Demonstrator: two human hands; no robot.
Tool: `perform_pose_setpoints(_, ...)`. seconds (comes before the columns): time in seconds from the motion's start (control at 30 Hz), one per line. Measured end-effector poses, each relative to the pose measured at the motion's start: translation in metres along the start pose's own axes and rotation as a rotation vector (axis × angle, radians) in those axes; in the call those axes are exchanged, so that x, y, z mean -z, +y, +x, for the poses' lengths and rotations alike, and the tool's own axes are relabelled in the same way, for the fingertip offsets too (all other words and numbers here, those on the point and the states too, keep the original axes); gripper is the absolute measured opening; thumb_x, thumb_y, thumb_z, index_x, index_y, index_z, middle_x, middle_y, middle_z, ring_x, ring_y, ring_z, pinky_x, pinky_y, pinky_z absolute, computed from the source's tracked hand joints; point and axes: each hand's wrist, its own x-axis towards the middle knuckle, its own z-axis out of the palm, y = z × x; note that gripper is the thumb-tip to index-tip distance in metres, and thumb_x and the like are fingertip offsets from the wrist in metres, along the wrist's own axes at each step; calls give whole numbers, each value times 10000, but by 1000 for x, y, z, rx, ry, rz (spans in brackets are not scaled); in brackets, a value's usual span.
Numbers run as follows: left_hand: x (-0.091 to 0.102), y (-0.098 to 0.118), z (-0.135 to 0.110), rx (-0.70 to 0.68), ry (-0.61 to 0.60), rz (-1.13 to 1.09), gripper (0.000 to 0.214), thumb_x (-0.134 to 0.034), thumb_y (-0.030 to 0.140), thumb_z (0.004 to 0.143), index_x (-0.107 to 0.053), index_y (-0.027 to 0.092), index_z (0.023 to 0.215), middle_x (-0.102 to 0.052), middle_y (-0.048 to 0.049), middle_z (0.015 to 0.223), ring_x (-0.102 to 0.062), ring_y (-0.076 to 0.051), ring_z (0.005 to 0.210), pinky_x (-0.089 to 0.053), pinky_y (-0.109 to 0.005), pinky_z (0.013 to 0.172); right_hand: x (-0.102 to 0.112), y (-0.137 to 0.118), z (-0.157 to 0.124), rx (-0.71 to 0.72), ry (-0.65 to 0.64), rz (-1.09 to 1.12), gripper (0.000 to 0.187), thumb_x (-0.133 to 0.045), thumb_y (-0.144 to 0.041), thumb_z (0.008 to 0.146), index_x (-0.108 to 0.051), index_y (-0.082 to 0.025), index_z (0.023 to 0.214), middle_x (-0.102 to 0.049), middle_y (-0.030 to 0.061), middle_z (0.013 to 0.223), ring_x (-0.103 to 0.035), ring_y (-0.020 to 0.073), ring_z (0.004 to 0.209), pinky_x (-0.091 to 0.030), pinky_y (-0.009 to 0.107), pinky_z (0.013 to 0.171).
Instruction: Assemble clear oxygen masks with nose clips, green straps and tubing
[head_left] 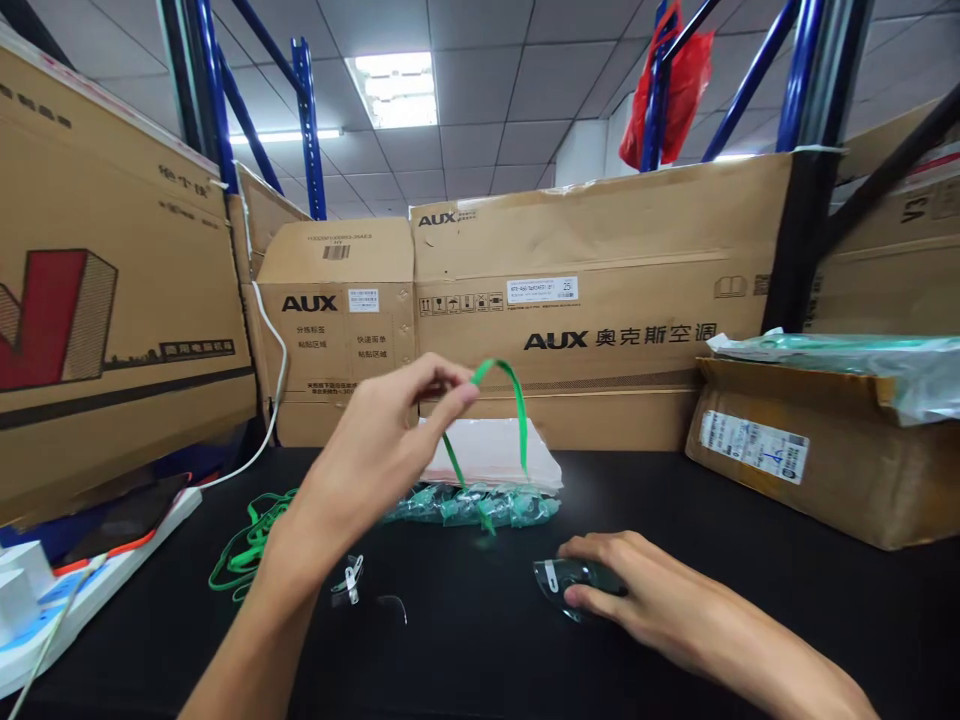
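Observation:
My left hand point(390, 440) is raised above the black table point(750, 590) and pinches a green elastic strap point(517, 400), which loops up and hangs down toward the table. My right hand point(637, 590) rests on the table with its fingers closed over a clear plastic mask piece point(559, 580). Another clear mask piece point(352, 580) with a white clip lies just under my left wrist. A row of clear greenish mask parts point(480, 505) lies behind, in front of a white plastic bag point(495, 450). More green straps point(247, 545) lie piled at the left.
AUX cardboard boxes point(600, 300) wall off the back of the table. A large box point(112, 300) stands at the left, an open carton point(817, 460) with plastic-wrapped goods at the right. A white power strip point(97, 580) and cable lie at the left edge.

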Motion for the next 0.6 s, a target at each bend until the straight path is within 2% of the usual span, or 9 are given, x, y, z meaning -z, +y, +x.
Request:
perform_pose_setpoints(0.17, -25, -21, -44, 157, -396, 8, 171, -622, 356, 980, -728, 250, 896, -741, 48, 887, -648, -161, 828, -451, -251, 748, 12, 5, -4, -61, 4, -39, 449, -584, -554, 910, -660, -340, 1297, -682, 44, 1293, -620, 318, 1227, -464, 438, 1046)
perform_pose_setpoints(0.3, -36, -47, -66, 225, -599, 73, 169, -624, 385, 966, -755, 278, 955, -731, 28, 950, -642, -205, 923, -432, -274, 776, 11, 8, -3, -58, 9, -66, 424, -578, -519, 924, -654, -330, 1296, -689, 46, 1273, -620, 307, 1226, -469, 432, 1050)
perform_pose_setpoints(0.4, -39, -57, -70, 259, -650, 98, 168, -630, 390, 954, -748, 276, 993, -711, 7, 950, -634, -223, 944, -429, -278, 761, 7, 5, 1, -6, 44, -89, 443, -573, -538, 940, -640, -319, 1319, -647, 54, 1354, -565, 305, 1301, -422, 440, 1110)
perform_pose_setpoints(0.47, -38, -59, -69, 274, -641, 100, 165, -646, 378, 944, -724, 283, 1054, -695, 10, 974, -630, -208, 924, -435, -274, 768, 7, -2, 4, 59, 84, -113, 436, -559, -548, 957, -644, -318, 1317, -618, 56, 1394, -548, 296, 1319, -414, 439, 1120)
perform_pose_setpoints(0.53, -34, -59, -68, 289, -609, 110, 173, -662, 365, 935, -694, 282, 1082, -680, 18, 998, -622, -189, 903, -439, -265, 774, 8, -12, 4, 134, 125, -130, 408, -539, -536, 982, -650, -323, 1312, -618, 46, 1393, -568, 273, 1292, -436, 422, 1099)
perform_pose_setpoints(0.6, -27, -60, -71, 297, -626, 144, 136, -673, 339, 926, -688, 258, 1034, -675, 18, 979, -616, -180, 873, -436, -258, 763, 11, -22, 2, 199, 157, -133, 383, -523, -523, 1001, -660, -333, 1304, -641, 31, 1364, -598, 252, 1249, -464, 404, 1070)
